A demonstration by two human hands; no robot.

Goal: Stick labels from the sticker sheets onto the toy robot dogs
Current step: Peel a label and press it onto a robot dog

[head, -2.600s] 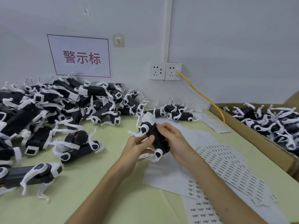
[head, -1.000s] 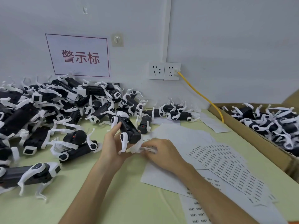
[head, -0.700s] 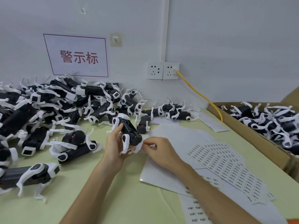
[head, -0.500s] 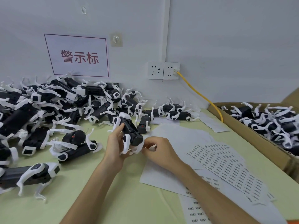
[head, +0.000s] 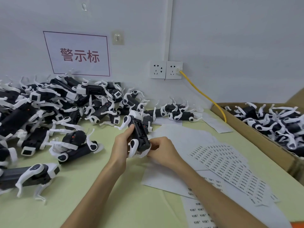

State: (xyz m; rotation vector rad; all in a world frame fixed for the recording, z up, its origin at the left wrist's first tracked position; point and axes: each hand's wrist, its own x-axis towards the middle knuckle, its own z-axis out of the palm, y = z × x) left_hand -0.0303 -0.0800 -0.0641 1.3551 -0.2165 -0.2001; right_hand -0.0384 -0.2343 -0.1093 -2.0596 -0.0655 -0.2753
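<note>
Left hand (head: 120, 145) clasped the toy robot dog (head: 139, 137) — right hand (head: 160, 148) pinched its end. Firm, flat pressing seemed wise.

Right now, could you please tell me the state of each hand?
Left hand: closed, fingers gripping the toy robot dog by its body.
Right hand: closed, fingers pinching the same dog's near end; any label is hidden.

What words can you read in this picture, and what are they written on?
"警示标": red characters on the white, red-bordered paper sign.
Rows of black print on the white sticker sheets: too small to read.
Nothing readable on the black-and-white toy robot dogs.
</note>
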